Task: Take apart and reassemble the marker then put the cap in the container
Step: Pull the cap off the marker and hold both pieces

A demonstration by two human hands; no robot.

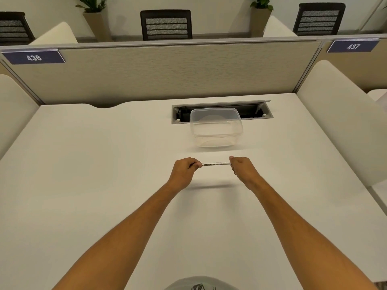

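1. Above the white desk (104, 185), the left hand (184, 170) is curled, its fingertips pinching the left end of the marker (215, 164).
2. The right hand (240, 167) is likewise curled, thumb and fingers pinched on the marker's right end.
3. The marker, a slim white barrel with dark print, lies level between the two hands, held clear of the desk with its shadow on the surface below. Both ends are hidden in the fingers, so the cap cannot be made out.
4. Just beyond the hands stands the container (216, 127), a clear plastic tub, open at the top and with nothing visible inside.
5. Behind the tub, partly covered by it, an open cable tray (257, 110) is set into the desk.
6. Farther back runs a beige partition (157, 70) bearing a blue plate marked 436 (34, 57).
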